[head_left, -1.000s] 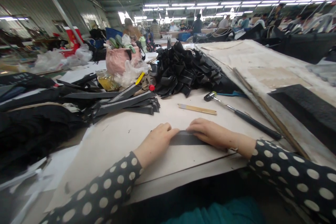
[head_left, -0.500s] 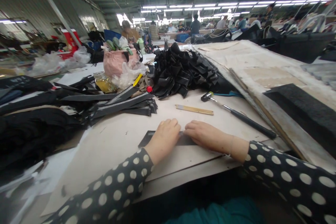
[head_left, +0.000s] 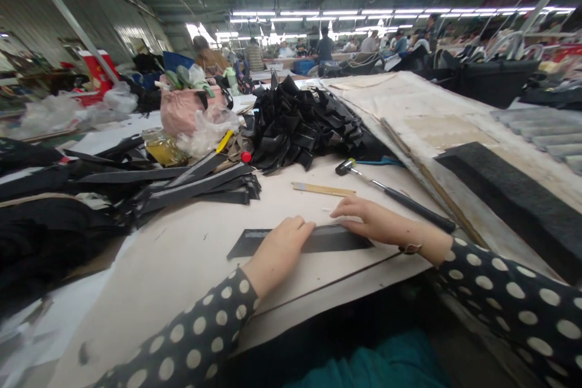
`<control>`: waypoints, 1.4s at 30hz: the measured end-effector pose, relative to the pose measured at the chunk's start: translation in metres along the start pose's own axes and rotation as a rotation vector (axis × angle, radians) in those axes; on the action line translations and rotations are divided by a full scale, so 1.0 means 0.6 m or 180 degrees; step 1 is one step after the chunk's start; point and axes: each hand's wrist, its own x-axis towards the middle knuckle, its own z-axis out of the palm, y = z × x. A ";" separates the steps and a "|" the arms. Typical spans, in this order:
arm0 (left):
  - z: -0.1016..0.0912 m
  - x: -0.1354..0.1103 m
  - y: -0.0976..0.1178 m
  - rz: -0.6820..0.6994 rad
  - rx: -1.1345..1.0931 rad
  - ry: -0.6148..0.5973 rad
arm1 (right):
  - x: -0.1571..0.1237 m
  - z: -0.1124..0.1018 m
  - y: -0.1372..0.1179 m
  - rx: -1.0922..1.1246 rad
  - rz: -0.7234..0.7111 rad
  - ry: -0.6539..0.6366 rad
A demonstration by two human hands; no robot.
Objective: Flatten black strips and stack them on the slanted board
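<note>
A flat black strip (head_left: pixel 335 240) with a thin grey band along its far edge lies crosswise on the pale board before me. My left hand (head_left: pixel 284 245) rests over its middle and holds it down, fingers bent toward the far edge; the thumb is partly hidden. At the strip's right part, my right hand (head_left: pixel 366 221) has its fingers apart from the thumb, which is at the strip's far edge. A tiny white scrap (head_left: pixel 326 210) shows just left of the right fingertips. Beyond the hands lie a yellowish flat stick (head_left: pixel 324 189) and a black-handled hammer (head_left: pixel 395 194).
A heap of black pieces (head_left: pixel 304 124) rises at the back. Long black strips (head_left: pixel 213 185) are piled on the left, near a glass jar (head_left: pixel 164 147) and a pink bag (head_left: pixel 193 110). To the right lies a dark slab (head_left: pixel 504 194) on a raised pale board (head_left: pixel 409 100).
My right hand has moved right, away from my left hand, and its fingers have parted. More of the strip now shows between the hands. The view has turned slightly right.
</note>
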 end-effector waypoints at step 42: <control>-0.048 -0.103 -0.104 -0.0426 0.0236 -0.0190 | -0.012 0.043 -0.052 -0.1450 0.0342 -0.0254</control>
